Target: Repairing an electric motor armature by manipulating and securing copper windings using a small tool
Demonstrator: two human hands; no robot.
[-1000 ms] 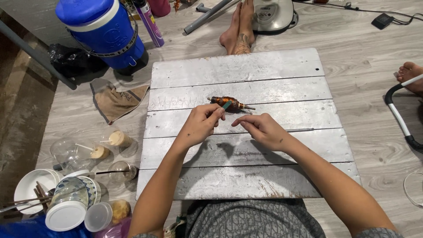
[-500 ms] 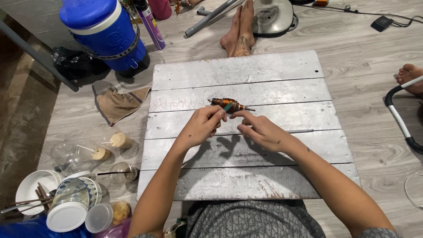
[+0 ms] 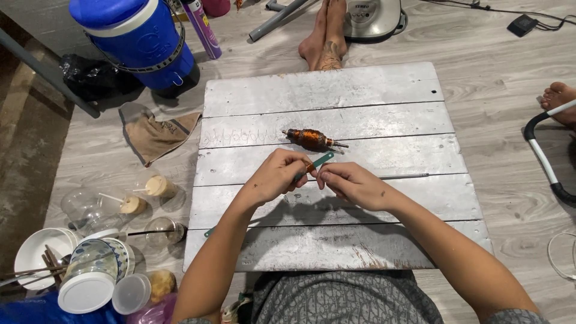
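A copper-wound motor rotor (image 3: 312,139) lies on the white plank board (image 3: 372,90), just beyond my hands. My left hand (image 3: 273,179) and my right hand (image 3: 355,185) meet in the middle of the board. Between their fingertips they pinch a thin green strip (image 3: 320,161), which points up and right toward the rotor without touching it. A thin metal rod (image 3: 403,176) lies on the board to the right of my right hand. A second green strip end (image 3: 209,231) shows at the board's left edge, beside my left forearm.
A blue water jug (image 3: 135,42) and a brown cloth (image 3: 157,135) lie left of the board. Plastic cups (image 3: 147,191) and bowls (image 3: 36,258) crowd the lower left. Another person's feet (image 3: 325,37) rest beyond the board, and a bare foot (image 3: 558,96) and curved tube (image 3: 543,153) are at right.
Both hands have drawn back from the rotor toward my body. My right hand has closed in on the left, and both now pinch the green strip.
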